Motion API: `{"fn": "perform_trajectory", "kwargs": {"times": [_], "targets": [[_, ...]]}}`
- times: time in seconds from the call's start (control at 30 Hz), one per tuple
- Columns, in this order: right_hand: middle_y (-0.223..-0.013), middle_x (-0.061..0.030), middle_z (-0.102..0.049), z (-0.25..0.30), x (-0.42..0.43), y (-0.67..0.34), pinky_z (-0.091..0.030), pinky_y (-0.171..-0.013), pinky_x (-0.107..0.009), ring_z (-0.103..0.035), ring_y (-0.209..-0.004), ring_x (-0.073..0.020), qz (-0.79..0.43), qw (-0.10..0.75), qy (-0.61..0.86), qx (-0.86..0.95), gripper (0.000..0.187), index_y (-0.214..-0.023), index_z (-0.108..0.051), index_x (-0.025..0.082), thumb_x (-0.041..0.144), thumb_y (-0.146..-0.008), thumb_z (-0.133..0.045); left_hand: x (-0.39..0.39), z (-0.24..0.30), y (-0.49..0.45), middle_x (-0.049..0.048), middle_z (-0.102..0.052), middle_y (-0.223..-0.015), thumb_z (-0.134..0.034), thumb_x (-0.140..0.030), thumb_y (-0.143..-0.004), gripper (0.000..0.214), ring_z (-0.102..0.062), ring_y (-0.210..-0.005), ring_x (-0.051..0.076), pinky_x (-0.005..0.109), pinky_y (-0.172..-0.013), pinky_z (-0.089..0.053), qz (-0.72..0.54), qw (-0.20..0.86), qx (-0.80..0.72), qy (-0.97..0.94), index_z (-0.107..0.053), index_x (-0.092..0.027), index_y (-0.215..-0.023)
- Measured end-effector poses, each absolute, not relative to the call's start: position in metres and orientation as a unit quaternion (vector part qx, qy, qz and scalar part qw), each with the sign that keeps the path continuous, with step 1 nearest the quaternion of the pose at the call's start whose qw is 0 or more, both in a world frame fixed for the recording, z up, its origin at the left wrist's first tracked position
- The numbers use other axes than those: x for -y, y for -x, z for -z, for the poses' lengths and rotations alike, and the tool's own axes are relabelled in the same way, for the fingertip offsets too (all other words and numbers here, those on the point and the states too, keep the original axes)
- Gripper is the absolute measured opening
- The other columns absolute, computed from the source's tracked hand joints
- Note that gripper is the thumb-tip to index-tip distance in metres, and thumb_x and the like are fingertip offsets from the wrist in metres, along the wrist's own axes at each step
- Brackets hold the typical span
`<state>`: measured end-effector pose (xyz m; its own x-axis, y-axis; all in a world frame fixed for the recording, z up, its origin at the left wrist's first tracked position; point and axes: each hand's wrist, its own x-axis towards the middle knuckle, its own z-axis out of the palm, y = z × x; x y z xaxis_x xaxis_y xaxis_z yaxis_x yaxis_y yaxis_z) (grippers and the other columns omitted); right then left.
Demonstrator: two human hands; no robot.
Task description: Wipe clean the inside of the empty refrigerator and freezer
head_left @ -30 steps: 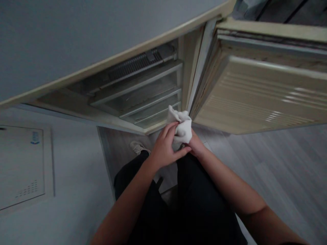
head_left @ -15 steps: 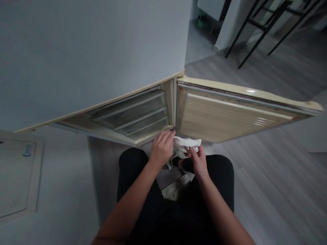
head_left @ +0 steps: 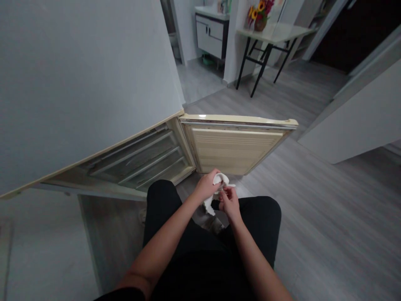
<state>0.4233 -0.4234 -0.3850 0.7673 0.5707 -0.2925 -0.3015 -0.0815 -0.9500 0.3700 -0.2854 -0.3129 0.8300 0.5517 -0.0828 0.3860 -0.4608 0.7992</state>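
Between my knees, my left hand and my right hand are close together on a crumpled white cloth. The cloth curls up over the left fingers, and a loose end with an uneven edge hangs below. My right fingers are pinched on its other side. Just beyond my hands stands the open lower door of a refrigerator, its cream inner panel towards me and dark marks along its seal. Left of the door, the compartment shows translucent drawer fronts.
The plain refrigerator side or upper door rises at the left. A table with black legs and a flower vase stands at the back, near a vanity cabinet. A white panel is at the right, over grey wood-look floor.
My left hand has left the lower door-hinge corner and now grips the cloth along with my right. The cloth is more bunched, with an end hanging. My view has turned up and right.
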Motion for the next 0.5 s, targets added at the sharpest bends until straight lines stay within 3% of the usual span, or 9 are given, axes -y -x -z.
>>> {"fn": "perform_trajectory", "kwargs": {"times": [0.13, 0.27, 0.37, 0.5], "targets": [[-0.060, 0.0068, -0.051, 0.394, 0.437, -0.411, -0.040, -0.049, -0.024, -0.049, -0.050, -0.0130, -0.383, 0.633, 0.655, 0.154, 0.034, -0.107, -0.060, 0.022, 0.045, -0.083, -0.062, 0.300, 0.311, -0.368, 0.0027, -0.073, -0.087, -0.063, -0.026, -0.083, 0.016, -0.069, -0.082, 0.022, 0.030, -0.072, -0.047, -0.065, 0.438, -0.256, -0.859, -0.067, -0.024, -0.099], [-0.070, 0.0033, -0.060, 0.398, 0.433, -0.389, -0.046, -0.052, -0.027, -0.053, -0.052, -0.0141, -0.412, 0.656, 0.612, 0.157, 0.037, -0.112, -0.058, 0.023, 0.046, -0.084, -0.061, 0.309, 0.304, -0.348, 0.0015, -0.075, -0.090, -0.064, -0.029, -0.083, 0.021, -0.069, -0.083, 0.021, 0.028, -0.071, -0.047, -0.048, 0.432, -0.268, -0.859, -0.067, -0.027, -0.104], [-0.083, -0.0005, -0.066, 0.397, 0.425, -0.379, -0.053, -0.062, -0.028, -0.062, -0.065, -0.0161, -0.397, 0.677, 0.606, 0.131, 0.035, -0.110, -0.059, 0.024, 0.044, -0.081, -0.061, 0.311, 0.295, -0.331, 0.0020, -0.076, -0.095, -0.063, -0.034, -0.086, 0.019, -0.070, -0.089, 0.022, 0.029, -0.075, -0.048, -0.032, 0.415, -0.266, -0.869, -0.070, -0.029, -0.103], [-0.088, -0.0037, -0.068, 0.396, 0.415, -0.378, -0.055, -0.079, -0.030, -0.066, -0.091, -0.0196, -0.365, 0.684, 0.622, 0.111, 0.025, -0.087, -0.061, 0.022, 0.044, -0.075, -0.062, 0.319, 0.282, -0.317, 0.0058, -0.076, -0.092, -0.058, -0.048, -0.091, 0.024, -0.071, -0.091, 0.027, 0.032, -0.078, -0.048, -0.006, 0.353, -0.268, -0.897, -0.074, -0.030, -0.093]]}}
